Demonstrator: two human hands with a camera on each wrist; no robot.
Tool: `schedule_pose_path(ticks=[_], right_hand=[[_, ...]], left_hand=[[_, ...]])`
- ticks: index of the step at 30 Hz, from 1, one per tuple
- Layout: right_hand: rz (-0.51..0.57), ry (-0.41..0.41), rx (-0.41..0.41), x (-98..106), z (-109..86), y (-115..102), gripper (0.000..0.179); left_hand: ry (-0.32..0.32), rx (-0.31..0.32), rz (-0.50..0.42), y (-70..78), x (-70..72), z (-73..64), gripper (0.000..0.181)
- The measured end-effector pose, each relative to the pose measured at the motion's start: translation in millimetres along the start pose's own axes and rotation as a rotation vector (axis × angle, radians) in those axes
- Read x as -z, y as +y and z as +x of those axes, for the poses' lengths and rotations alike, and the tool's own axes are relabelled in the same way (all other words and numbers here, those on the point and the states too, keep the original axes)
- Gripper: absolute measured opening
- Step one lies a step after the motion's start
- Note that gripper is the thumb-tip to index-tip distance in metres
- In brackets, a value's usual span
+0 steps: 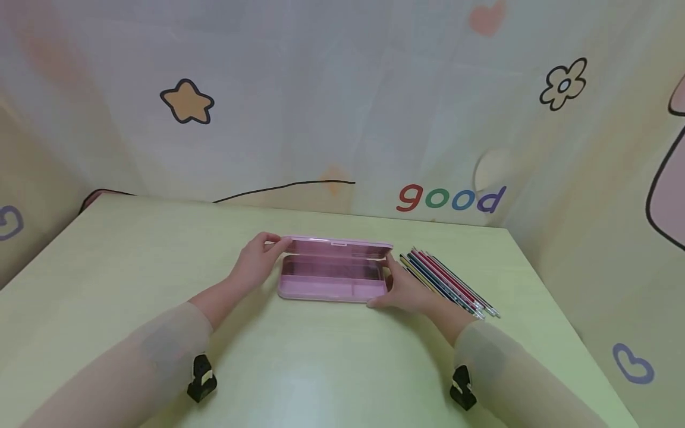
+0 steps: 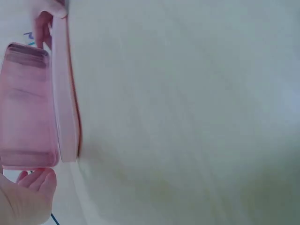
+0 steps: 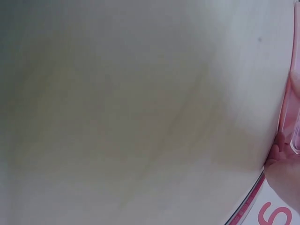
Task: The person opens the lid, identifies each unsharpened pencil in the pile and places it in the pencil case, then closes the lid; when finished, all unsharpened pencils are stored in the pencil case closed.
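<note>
A pink pencil case (image 1: 321, 289) lies on the table with its see-through lid (image 1: 338, 245) raised at the back. The tray inside has a long compartment and a narrow divider near the right. My left hand (image 1: 253, 261) pinches the lid's left end, thumb on the near edge. At the other end, my right hand (image 1: 407, 291) grips the case's right side, thumb by the front corner and fingers toward the back. The left wrist view shows the left hand (image 2: 28, 197) at the tilted lid (image 2: 26, 112). Only part of the right hand (image 3: 285, 176) appears in the right wrist view.
A bundle of several pencils (image 1: 446, 282) lies just right of the case, partly behind the right hand and forearm. The pale table (image 1: 299, 362) ends at a printed cloth backdrop (image 1: 321, 107) behind and at both sides.
</note>
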State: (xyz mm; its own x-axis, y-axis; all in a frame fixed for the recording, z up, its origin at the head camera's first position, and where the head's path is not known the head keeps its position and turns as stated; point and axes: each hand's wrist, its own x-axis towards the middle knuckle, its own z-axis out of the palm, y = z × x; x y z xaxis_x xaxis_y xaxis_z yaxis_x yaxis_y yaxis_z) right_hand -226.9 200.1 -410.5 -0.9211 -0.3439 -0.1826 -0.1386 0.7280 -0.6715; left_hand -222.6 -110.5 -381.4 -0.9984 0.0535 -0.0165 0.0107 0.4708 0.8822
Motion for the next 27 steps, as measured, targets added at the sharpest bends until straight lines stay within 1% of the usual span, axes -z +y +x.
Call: schedule_pose_path(ticks=[1,3,5,7,9,11,15,18,20,23,25,27], right_hand=[[0.002,-0.005,-0.001,0.4,0.4,0.2,0.112],[0.008,-0.014,-0.004,0.9,0.9,0.7,0.117],[0.019,-0.016,-0.015,1.1,0.9,1.0,0.12],[0.026,-0.013,-0.013,1.2,1.2,1.8,0.122],[0.031,-0.007,-0.012,1.6,1.3,2.0,0.123],[0.019,-0.005,-0.023,2.9,0.6,1.9,0.124],[-0.001,-0.016,-0.033,5.8,0.5,1.9,0.125],[0.001,-0.021,-0.019,6.3,2.8,1.0,0.124],[0.002,-0.022,-0.015,6.1,3.9,-0.1,0.124],[0.009,-0.032,-0.02,5.3,4.9,-0.9,0.124],[0.015,-0.041,-0.025,5.1,5.5,0.0,0.124],[0.015,-0.04,-0.028,5.6,5.8,1.0,0.124]], left_hand=[[0.021,0.02,-0.015,1.0,-1.3,2.7,0.053],[0.058,0.035,-0.023,1.4,-4.0,7.2,0.051],[0.079,0.016,-0.009,1.4,-6.4,9.6,0.049],[0.062,-0.023,0.014,1.2,-7.7,8.6,0.051],[0.027,-0.053,0.031,1.1,-7.8,5.2,0.057],[-0.035,-0.065,0.033,1.0,-6.9,1.8,0.065],[-0.117,-0.026,0.013,2.0,-3.8,1.1,0.076],[-0.165,-0.026,0.004,3.2,-0.6,4.9,0.077],[-0.205,-0.039,-0.02,2.9,1.6,7.4,0.076],[-0.29,-0.05,-0.106,0.2,3.1,10.6,0.079],[-0.332,-0.04,-0.152,-1.4,3.2,12.7,0.083],[-0.361,-0.03,-0.188,-2.0,2.7,15.4,0.087]])
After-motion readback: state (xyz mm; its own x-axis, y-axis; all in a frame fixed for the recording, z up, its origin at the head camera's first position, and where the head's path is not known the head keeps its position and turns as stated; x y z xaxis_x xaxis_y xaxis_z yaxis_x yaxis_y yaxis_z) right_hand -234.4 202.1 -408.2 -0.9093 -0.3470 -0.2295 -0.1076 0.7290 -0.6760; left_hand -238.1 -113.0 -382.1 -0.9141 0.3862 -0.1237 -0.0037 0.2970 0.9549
